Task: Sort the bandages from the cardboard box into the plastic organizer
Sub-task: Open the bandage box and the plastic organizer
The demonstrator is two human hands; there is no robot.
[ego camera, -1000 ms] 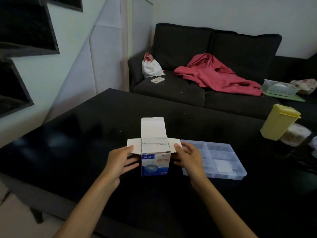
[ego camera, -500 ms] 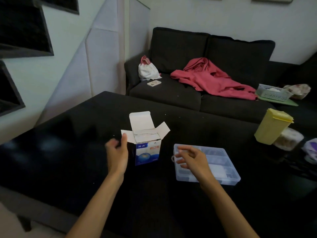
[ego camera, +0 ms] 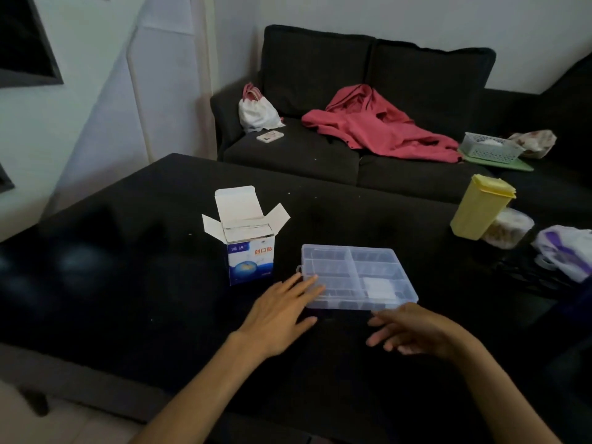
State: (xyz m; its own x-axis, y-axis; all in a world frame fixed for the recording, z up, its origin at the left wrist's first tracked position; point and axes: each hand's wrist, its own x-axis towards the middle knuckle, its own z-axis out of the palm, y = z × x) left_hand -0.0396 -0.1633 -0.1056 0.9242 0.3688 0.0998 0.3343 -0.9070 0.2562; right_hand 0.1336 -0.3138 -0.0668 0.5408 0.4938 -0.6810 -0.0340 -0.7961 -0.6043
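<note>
Fingers of left hand [ego camera: 278,318] (spread flat) touch plastic organizer [ego camera: 358,277].

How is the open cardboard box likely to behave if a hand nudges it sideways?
The cardboard box stands upright, taller than its base is wide, so it would probably tip rather than slide. Its thin walls and splayed flaps suggest that it is light and would dent under a firm squeeze. The glossy black table probably offers little grip.
</note>
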